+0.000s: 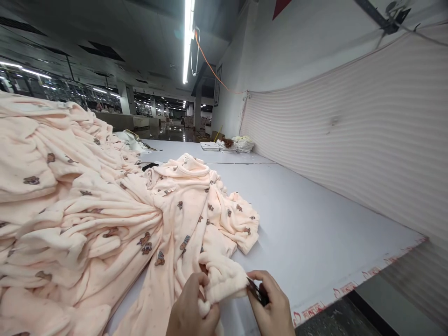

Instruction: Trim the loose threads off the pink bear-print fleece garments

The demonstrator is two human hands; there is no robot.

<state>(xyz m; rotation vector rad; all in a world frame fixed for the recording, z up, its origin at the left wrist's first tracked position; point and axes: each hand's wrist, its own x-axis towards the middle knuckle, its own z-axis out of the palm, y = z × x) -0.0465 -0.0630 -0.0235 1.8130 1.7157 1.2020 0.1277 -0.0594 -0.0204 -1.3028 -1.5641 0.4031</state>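
While the left hand [194,305] pinches a bunched end of the pale pink fleece garment [189,205] between thumb and fingers, the right hand [275,303] is closed around a small dark tool [257,291], its tip at the right edge of that cloth, over the near part of the tabletop [301,233]. Good handling here probably means keeping the edge taut and flat, presenting only the tip to it, and holding the left fingertips well clear. The tool's kind is hard to make out, since the right hand covers much of it; whether its tip touches the cloth cannot be told. Both wrists are cut off below. Farther in, the garment lies rumpled on the tabletop, its folds hiding its full outline, and meets at left a large heap of similar fabric [70,196], cropped by the left border. Beyond, some pale stacks [243,144] are too small to identify.
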